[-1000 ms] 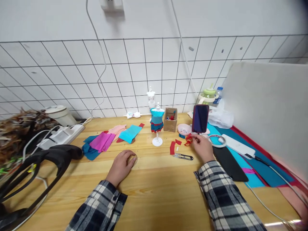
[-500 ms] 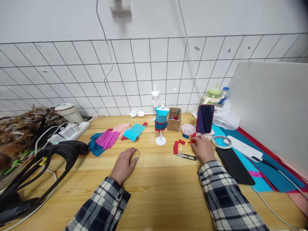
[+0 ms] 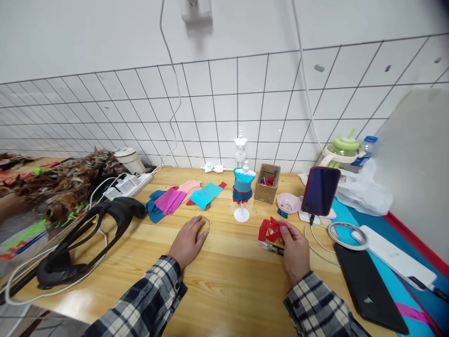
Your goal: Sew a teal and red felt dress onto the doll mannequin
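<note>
My right hand point(image 3: 296, 250) pinches a strip of red fabric point(image 3: 272, 228) between thumb and fingers, holding it over the table. Beneath it lie black-handled thread snips point(image 3: 272, 247), partly covered by the fabric and my hand. My left hand point(image 3: 189, 241) rests on the wood with thumb and fingers apart; a thin pale loop point(image 3: 208, 224) curves by its fingertips, and I cannot tell whether they touch it. Farther back, a small white dress form point(image 3: 242, 213) stands upright, wearing a light-blue top and a dark teal, red-edged skirt point(image 3: 242, 194).
Fabric pieces point(image 3: 206, 195) lie at the back left. A cardboard box point(image 3: 266, 189), a pink bowl point(image 3: 288, 202) and a propped phone point(image 3: 320, 191) stand right of the dress form. A black headset frame point(image 3: 129, 206) occupies the left. Another person's hand point(image 3: 12, 206) shows at the left edge.
My right hand has moved left and nearer with the red strip, now over the snips. My left hand stays resting. The view has shifted, bringing another person's hand into sight.
</note>
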`<state>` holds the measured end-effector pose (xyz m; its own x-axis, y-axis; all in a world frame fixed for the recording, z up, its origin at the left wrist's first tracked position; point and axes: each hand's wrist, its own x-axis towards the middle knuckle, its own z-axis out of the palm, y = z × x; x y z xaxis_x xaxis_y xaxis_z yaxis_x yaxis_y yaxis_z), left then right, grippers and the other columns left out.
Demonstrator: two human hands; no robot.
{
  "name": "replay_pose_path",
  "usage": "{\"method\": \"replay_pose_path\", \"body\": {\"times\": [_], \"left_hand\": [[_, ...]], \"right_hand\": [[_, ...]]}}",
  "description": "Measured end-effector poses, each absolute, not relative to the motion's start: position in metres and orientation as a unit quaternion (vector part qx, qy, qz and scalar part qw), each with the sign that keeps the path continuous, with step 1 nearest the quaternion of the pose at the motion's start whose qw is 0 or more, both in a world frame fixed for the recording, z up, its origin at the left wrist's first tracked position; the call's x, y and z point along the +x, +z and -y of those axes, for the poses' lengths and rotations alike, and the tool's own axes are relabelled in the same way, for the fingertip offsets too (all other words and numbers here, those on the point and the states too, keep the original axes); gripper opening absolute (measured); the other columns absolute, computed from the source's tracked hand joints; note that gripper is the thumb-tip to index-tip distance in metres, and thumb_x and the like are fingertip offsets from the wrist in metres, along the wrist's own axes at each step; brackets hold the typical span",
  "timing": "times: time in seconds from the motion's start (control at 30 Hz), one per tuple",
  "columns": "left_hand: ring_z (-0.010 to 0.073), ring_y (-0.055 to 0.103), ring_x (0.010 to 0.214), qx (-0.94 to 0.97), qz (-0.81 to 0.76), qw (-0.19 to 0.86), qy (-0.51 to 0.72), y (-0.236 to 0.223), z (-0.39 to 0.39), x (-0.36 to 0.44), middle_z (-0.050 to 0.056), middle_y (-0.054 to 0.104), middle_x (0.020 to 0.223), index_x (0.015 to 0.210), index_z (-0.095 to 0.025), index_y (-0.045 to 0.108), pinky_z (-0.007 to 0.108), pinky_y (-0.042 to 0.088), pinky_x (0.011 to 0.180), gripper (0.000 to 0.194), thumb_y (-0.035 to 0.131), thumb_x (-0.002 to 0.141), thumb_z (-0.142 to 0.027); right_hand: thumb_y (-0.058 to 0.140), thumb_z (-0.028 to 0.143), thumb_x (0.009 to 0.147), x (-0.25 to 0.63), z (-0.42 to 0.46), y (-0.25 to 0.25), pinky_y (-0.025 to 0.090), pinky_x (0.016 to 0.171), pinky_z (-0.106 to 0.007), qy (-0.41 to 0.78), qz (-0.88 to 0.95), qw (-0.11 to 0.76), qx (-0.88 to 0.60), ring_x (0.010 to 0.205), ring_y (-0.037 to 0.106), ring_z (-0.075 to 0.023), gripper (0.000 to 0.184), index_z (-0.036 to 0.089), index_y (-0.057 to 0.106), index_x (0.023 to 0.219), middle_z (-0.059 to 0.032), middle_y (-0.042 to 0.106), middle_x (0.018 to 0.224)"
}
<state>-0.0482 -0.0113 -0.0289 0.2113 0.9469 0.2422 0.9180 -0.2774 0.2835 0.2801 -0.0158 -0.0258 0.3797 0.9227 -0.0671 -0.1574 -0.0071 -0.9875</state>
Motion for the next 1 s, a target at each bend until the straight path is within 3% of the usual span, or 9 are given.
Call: {"method": "replay_pose_path", "body": {"times": [0.2, 0.33, 0.4, 0.5, 0.57, 0.63, 0.73, 0.83, 1.0], "left_hand": [[0.0299, 0.041, 0.135, 0.768, -0.609, 0.045, 0.191, -0.031, 0.012, -0.050, 0.013, 0.049, 0.143, 0.131, -0.019, 0.052, 0.053, 0.034, 0.112, 0.044, 0.046, 0.093, -0.042], [0.0375, 0.025, 0.142, 0.735, -0.633, 0.016, 0.244, -0.019, 0.023, -0.041, 0.014, 0.037, 0.152, 0.137, -0.023, 0.046, 0.065, 0.015, 0.112, 0.052, 0.048, 0.091, -0.047], [0.0356, 0.023, 0.143, 0.747, -0.584, 0.073, 0.308, -0.009, 0.031, -0.025, 0.014, 0.034, 0.154, 0.139, -0.023, 0.045, 0.061, 0.014, 0.115, 0.057, 0.043, 0.091, -0.053], [0.0326, 0.027, 0.143, 0.757, -0.450, 0.316, 0.353, 0.006, 0.036, 0.010, 0.014, 0.030, 0.156, 0.147, -0.022, 0.035, 0.051, 0.026, 0.115, 0.078, 0.038, 0.085, -0.071], [0.0317, 0.044, 0.132, 0.709, -0.374, 0.491, 0.340, 0.013, 0.031, 0.032, 0.015, 0.047, 0.145, 0.143, -0.022, 0.041, 0.046, 0.040, 0.106, 0.080, 0.047, 0.081, -0.072], [0.0265, 0.065, 0.099, 0.646, -0.355, 0.612, 0.288, 0.016, 0.020, 0.042, 0.013, 0.068, 0.111, 0.126, -0.018, 0.058, 0.038, 0.052, 0.084, 0.065, 0.058, 0.080, -0.063], [0.0119, 0.055, 0.059, 0.593, -0.421, 0.619, 0.297, 0.013, 0.002, 0.034, 0.002, 0.064, 0.068, 0.091, -0.013, 0.069, 0.024, 0.044, 0.057, 0.041, 0.067, 0.078, -0.053], [0.0085, 0.049, 0.056, 0.557, -0.414, 0.630, 0.349, 0.006, -0.005, 0.015, -0.003, 0.056, 0.062, 0.081, -0.014, 0.066, 0.021, 0.039, 0.055, 0.036, 0.076, 0.070, -0.047], [0.0081, 0.051, 0.056, 0.508, -0.391, 0.659, 0.394, 0.002, 0.006, -0.007, -0.004, 0.054, 0.061, 0.076, -0.016, 0.058, 0.020, 0.039, 0.055, 0.042, 0.080, 0.063, -0.050]], "right_hand": [[0.070, 0.046, 0.077, 0.285, 0.019, -0.022, 0.044, 0.052, -0.025, 0.510, 0.360, 0.594, -0.508, 0.065, 0.059, -0.0156, 0.044, 0.021, 0.066, 0.112, -0.0067, 0.072, 0.096], [0.070, 0.042, 0.080, 0.272, 0.030, -0.014, 0.040, 0.051, -0.024, 0.624, 0.378, 0.550, -0.408, 0.059, 0.057, -0.0143, 0.058, 0.025, 0.051, 0.131, 0.0004, 0.066, 0.071], [0.070, 0.042, 0.080, 0.258, 0.035, -0.008, 0.039, 0.050, -0.024, 0.671, 0.400, 0.508, -0.362, 0.056, 0.053, -0.0132, 0.058, 0.024, 0.051, 0.131, 0.0027, 0.061, 0.064], [0.071, 0.042, 0.079, 0.235, 0.035, -0.001, 0.036, 0.048, -0.023, 0.694, 0.456, 0.447, -0.332, 0.052, 0.049, -0.0107, 0.053, 0.021, 0.055, 0.125, 0.0030, 0.059, 0.065], [0.068, 0.041, 0.081, 0.225, 0.031, 0.002, 0.035, 0.048, -0.022, 0.677, 0.485, 0.440, -0.336, 0.050, 0.046, -0.0092, 0.048, 0.022, 0.056, 0.123, 0.0038, 0.057, 0.065], [0.067, 0.039, 0.082, 0.222, 0.028, 0.002, 0.036, 0.049, -0.022, 0.650, 0.497, 0.453, -0.353, 0.051, 0.047, -0.0089, 0.045, 0.023, 0.056, 0.123, 0.0042, 0.057, 0.067], [0.067, 0.036, 0.081, 0.227, 0.027, -0.002, 0.042, 0.058, -0.024, 0.625, 0.501, 0.460, -0.384, 0.063, 0.055, -0.0120, 0.043, 0.024, 0.056, 0.122, 0.0022, 0.060, 0.074], [0.067, 0.034, 0.082, 0.236, 0.031, -0.008, 0.044, 0.066, -0.026, 0.637, 0.501, 0.445, -0.382, 0.072, 0.059, -0.0146, 0.045, 0.023, 0.056, 0.124, 0.0018, 0.060, 0.074], [0.067, 0.033, 0.083, 0.240, 0.033, -0.009, 0.039, 0.059, -0.023, 0.664, 0.510, 0.419, -0.351, 0.063, 0.051, -0.0102, 0.039, 0.023, 0.060, 0.121, 0.0045, 0.052, 0.070]]}}
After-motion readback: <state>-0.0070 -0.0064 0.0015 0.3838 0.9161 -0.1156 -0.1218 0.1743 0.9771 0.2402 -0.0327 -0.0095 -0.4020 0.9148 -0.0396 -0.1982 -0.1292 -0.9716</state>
